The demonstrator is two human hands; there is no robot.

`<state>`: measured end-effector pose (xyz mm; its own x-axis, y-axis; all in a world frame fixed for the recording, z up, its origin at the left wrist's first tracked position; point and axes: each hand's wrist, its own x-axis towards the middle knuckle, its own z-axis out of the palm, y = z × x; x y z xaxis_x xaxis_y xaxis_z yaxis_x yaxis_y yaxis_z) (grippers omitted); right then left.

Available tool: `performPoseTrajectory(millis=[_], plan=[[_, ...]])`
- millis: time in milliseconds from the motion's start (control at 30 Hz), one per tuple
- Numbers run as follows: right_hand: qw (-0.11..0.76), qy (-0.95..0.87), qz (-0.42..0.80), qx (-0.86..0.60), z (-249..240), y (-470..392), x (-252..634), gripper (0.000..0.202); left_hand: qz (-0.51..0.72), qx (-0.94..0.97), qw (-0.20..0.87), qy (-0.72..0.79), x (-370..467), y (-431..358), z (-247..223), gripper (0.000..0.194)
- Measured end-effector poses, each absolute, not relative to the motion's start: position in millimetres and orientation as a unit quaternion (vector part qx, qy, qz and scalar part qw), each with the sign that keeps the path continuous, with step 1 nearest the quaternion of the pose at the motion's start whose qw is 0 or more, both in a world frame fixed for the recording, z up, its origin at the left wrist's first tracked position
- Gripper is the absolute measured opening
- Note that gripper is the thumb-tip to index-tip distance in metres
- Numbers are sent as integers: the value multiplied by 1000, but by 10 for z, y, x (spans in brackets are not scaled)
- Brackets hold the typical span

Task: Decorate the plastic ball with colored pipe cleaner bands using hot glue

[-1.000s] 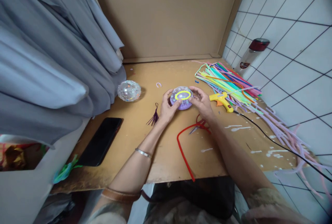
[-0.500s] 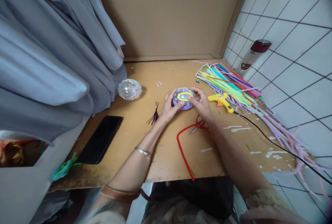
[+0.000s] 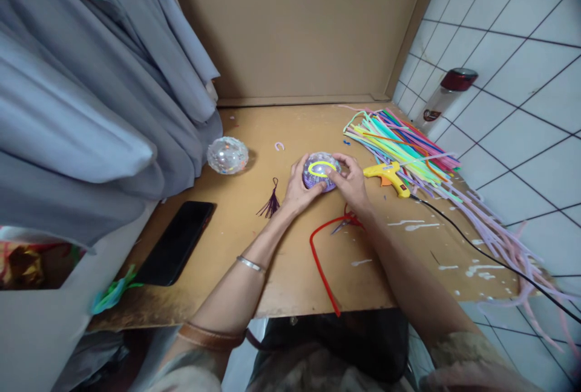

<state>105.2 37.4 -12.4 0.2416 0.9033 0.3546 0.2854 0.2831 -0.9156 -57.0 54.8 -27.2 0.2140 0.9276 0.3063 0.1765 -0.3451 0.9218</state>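
Note:
A clear ball with purple trim sits between my two hands over the middle of the table. On its top lies a yellow pipe cleaner loop. My left hand wraps the ball's left side, thumb at its lower front. From the right, my right hand grips it, with the thumb against the yellow loop. Below my right hand lie a bent red pipe cleaner and scissors, partly hidden by my wrist. A dark purple tassel rests left of my left hand.
A yellow glue gun with a black cord lies right, beside a pile of colourful pipe cleaners. A second clear ball and a black phone are left. A red-lidded bottle stands by the tiled wall.
My right thumb has shifted slightly on the yellow loop, which now shows more fully as a closed oval. Both hands keep hold of the ball in nearly the same place.

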Motion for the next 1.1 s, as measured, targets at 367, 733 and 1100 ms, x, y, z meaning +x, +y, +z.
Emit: performPoseTrajectory(millis=[367, 733, 1100], plan=[[581, -550, 267, -537, -149, 398, 1070, 46, 475, 675, 406, 392, -614, 562, -274, 93], [594, -542, 259, -535, -126, 388, 1051, 44, 477, 673, 406, 393, -602, 552, -274, 83], [586, -548, 257, -539, -135, 385, 1045, 45, 491, 665, 391, 405, -570, 551, -281, 82]])
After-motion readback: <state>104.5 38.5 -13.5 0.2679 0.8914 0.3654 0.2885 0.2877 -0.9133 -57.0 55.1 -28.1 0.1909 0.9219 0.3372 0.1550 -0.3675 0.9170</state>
